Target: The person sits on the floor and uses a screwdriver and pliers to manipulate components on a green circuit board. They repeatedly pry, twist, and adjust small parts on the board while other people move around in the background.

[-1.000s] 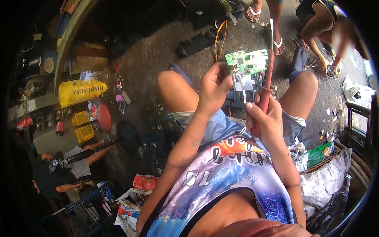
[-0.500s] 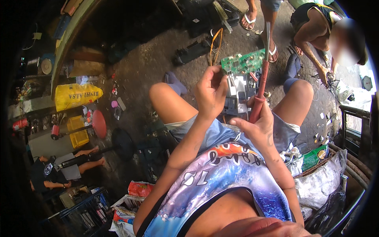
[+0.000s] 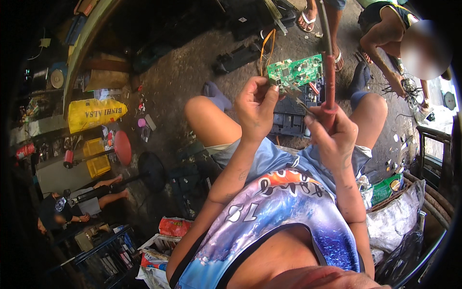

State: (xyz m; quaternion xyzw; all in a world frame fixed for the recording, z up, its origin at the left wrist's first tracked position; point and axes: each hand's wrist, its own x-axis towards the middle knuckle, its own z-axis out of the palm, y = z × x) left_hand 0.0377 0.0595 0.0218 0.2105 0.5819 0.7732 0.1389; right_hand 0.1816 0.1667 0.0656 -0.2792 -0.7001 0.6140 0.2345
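L hand (image 3: pixel 255 108) clamped on green PCB (image 3: pixel 301 69), R hand (image 3: pixel 335 132) clamped on red tool (image 3: pixel 330 84), over dark littered flr (image 3: pixel 171 79)

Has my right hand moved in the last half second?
Yes: judged against the yellow bag, your right hand has moved rightward and up the picture.

Circuit board (image 3: pixel 303 70) left of tool (image 3: pixel 330 82)

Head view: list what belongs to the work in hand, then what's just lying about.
In hand:
green rectangular circuit board, left fingers
long red-handled metal tool, right fingers

Lying about:
yellow plastic bag
yellow plastic basket
black oblong plastic part
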